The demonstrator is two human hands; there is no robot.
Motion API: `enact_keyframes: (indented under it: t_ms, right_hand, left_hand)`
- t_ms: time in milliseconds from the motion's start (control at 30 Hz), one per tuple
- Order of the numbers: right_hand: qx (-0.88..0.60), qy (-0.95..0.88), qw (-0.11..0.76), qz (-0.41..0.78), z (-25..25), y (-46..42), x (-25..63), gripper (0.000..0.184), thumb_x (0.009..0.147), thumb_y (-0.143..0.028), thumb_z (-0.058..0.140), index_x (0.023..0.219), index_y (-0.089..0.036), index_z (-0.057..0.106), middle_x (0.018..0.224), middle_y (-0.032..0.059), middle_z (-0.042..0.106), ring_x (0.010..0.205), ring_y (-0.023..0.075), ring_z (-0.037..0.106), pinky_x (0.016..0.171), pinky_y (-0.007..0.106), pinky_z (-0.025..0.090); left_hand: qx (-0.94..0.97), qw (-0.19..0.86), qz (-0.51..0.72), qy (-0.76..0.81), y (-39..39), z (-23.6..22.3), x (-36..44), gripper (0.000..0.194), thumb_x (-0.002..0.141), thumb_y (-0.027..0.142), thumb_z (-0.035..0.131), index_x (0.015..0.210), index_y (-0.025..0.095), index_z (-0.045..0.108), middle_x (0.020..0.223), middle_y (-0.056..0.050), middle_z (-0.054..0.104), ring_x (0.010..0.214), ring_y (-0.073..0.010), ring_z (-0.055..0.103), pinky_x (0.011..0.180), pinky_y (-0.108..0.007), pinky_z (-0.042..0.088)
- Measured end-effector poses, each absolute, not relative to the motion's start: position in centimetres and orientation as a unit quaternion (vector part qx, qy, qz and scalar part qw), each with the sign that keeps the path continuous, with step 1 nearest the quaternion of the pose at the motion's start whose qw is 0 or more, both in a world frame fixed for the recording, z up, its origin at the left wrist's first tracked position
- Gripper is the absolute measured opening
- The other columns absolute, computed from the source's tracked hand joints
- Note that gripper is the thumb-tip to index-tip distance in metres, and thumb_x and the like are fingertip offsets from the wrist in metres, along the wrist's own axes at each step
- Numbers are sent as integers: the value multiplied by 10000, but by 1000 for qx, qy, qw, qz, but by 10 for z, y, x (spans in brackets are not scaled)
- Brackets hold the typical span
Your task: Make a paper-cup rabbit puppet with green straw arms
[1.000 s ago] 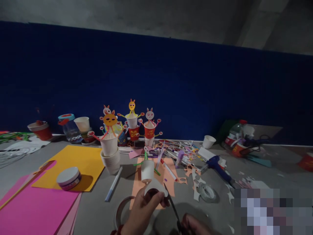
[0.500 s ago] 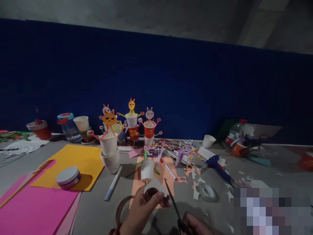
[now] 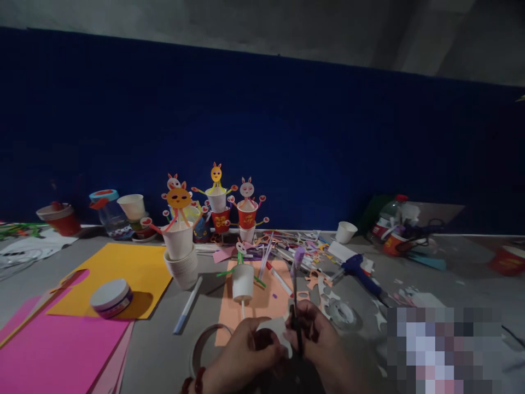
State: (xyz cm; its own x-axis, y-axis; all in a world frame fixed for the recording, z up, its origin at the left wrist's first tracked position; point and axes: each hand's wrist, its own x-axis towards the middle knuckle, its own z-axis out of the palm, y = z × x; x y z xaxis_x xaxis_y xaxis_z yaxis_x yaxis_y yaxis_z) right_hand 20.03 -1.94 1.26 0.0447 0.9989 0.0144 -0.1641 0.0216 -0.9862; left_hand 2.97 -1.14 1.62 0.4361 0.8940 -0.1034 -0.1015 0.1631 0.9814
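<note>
Between thumb and fingers, my left hand [image 3: 244, 355] pinches a small piece of white paper [image 3: 275, 331]. Black-handled scissors [image 3: 296, 323] are in my right hand [image 3: 318, 339], blades pointing up and away from me, right beside the paper. The fingers of my right hand come close to the paper's right edge; whether they touch it I cannot tell. Just beyond my hands a white paper cup [image 3: 243, 282] with green pipe-cleaner arms and a small rabbit face stands on an orange sheet [image 3: 229, 306]. A roll of tape [image 3: 197, 350] lies left of my left hand, partly covered.
Rabbit-faced cup figures [image 3: 179, 241] stand at the back. A white-lidded jar [image 3: 111, 297] sits on yellow paper [image 3: 123, 257], left of a marker [image 3: 187, 306]. To the right are paper scraps, clear tape [image 3: 342, 313] and a blue glue gun [image 3: 361, 273]. A pixelated patch hides the lower right.
My right hand has risen and moved in beside my left, bringing the scissors up to the paper. The left hand with the paper has shifted slightly right and down.
</note>
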Motion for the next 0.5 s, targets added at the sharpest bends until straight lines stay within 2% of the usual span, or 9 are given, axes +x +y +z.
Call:
enact_keyframes:
  t_ms: [100,200,367,500]
  right_hand:
    - [-461,-428,576,523,9,-19,195,279,590,-225,840,765,-215,623,662,-37,650,609,152,575,598,236,466]
    - [-484,-384,610,496,5,-20,195,282,610,-259,837,793,-225,626,656,-50,619,614,162,577,586,241,472]
    - [-485,-352,633,491,5,-21,190,300,641,-347,834,819,-243,617,646,-46,629,565,167,575,509,239,464]
    - [-482,-352,643,480,4,-30,188,358,648,-441,841,855,-224,644,707,-8,690,624,184,638,601,270,528]
  left_hand:
    - [523,665,390,365,-10,16,28,235,706,348,804,700,163,659,613,19,649,571,-125,581,582,-219,456]
    - [513,665,416,350,-9,22,27,298,755,433,759,690,177,622,587,20,626,531,-121,558,528,-214,419]
    - [534,630,430,364,-11,27,30,331,745,461,785,721,169,632,649,10,635,600,-118,552,574,-208,403]
    - [490,641,453,380,-11,32,31,389,718,519,791,672,180,608,603,15,631,574,-118,536,577,-219,407]
